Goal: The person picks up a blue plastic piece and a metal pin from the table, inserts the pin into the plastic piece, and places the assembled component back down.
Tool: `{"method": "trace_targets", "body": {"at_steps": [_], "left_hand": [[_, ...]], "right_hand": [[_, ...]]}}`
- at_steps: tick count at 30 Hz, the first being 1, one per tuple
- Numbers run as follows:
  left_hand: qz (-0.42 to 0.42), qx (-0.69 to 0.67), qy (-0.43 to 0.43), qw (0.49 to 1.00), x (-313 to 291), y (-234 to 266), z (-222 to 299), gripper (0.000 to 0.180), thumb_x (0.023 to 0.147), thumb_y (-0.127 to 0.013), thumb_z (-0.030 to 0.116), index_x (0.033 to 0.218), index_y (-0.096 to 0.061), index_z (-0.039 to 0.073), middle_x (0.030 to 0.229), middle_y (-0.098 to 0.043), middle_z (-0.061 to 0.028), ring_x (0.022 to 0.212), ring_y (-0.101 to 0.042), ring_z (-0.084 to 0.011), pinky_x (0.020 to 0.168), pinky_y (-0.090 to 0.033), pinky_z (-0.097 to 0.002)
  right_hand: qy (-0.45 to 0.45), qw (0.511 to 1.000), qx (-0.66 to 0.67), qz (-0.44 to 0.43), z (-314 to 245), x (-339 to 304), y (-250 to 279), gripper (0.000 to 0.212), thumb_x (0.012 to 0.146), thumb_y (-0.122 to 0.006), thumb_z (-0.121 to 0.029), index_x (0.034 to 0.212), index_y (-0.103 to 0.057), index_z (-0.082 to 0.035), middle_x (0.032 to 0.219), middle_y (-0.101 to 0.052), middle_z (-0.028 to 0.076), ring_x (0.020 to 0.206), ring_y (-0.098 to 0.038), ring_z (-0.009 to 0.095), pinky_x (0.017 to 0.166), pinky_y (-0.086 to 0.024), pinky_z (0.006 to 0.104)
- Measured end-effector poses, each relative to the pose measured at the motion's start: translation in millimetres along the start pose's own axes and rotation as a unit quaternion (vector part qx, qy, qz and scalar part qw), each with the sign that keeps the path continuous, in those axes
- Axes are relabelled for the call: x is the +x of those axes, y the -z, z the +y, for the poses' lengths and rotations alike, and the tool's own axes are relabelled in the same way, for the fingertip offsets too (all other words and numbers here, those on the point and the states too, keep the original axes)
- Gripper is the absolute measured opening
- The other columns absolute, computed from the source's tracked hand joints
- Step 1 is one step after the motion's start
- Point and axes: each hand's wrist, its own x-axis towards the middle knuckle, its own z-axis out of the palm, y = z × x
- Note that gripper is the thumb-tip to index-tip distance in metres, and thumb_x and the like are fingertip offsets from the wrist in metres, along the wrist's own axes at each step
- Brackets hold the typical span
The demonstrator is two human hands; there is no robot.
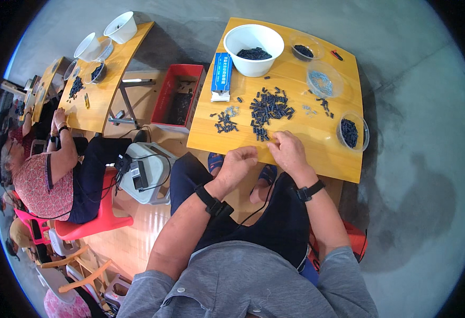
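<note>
My left hand [240,165] is at the near edge of the wooden table [317,159], its fingers curled and thumb pressed in. What it holds, if anything, is too small to make out. My right hand [289,152] rests over the table edge with thumb and forefinger pinched together, close to the near end of a pile of small black tube-like pieces [271,108]. Whether a piece is in that pinch is hidden. Left of the pile lies a smaller group of black pieces [226,125] beside small clear bits [232,111].
Farther back stand a white bowl [254,66] of black pieces and a blue box [222,77]. Clear tubs [325,79] [350,132] sit at the right. A red bin [175,100] stands left of the table. Another person [47,169] works at a table on the left.
</note>
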Motion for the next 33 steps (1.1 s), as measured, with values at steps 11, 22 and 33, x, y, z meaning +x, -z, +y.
{"method": "trace_targets", "body": {"at_steps": [11, 22, 33], "left_hand": [[-0.006, 0.009, -0.033, 0.999, 4.1, 2.8, -12.6, 0.029, 0.084, -0.059, 0.008, 0.111, -0.060, -0.003, 0.098, -0.062, -0.0041, 0.082, -0.055, -0.0090, 0.073, -0.045, -0.0220], [0.019, -0.143, -0.037, 0.989, -8.5, -22.3, 14.8, 0.026, 0.089, -0.059, 0.009, 0.111, -0.058, -0.003, 0.096, -0.063, -0.0064, 0.078, -0.060, -0.0118, 0.069, -0.048, -0.0250], [0.026, -0.296, -0.016, 0.955, -10.2, -32.2, 21.4, 0.013, 0.087, -0.060, 0.008, 0.097, -0.065, 0.001, 0.081, -0.062, -0.0008, 0.069, -0.053, -0.0081, 0.063, -0.044, -0.0214]], "right_hand": [[0.040, 0.998, -0.002, 0.044, 4.5, 4.0, -13.7, 0.013, 0.081, -0.062, -0.015, 0.086, -0.062, -0.004, 0.081, -0.061, 0.016, 0.075, -0.060, 0.035, 0.065, -0.048, 0.0424], [-0.102, 0.920, 0.376, 0.048, -15.7, -23.6, 3.5, 0.009, 0.084, -0.063, -0.006, 0.084, -0.060, 0.003, 0.064, -0.057, 0.002, 0.058, -0.053, 0.005, 0.051, -0.043, 0.0223], [0.125, 0.973, 0.150, 0.120, -39.6, -24.5, 14.9, 0.007, 0.077, -0.064, -0.002, 0.082, -0.058, -0.001, 0.070, -0.058, 0.014, 0.062, -0.059, 0.032, 0.055, -0.047, 0.0370]]}}
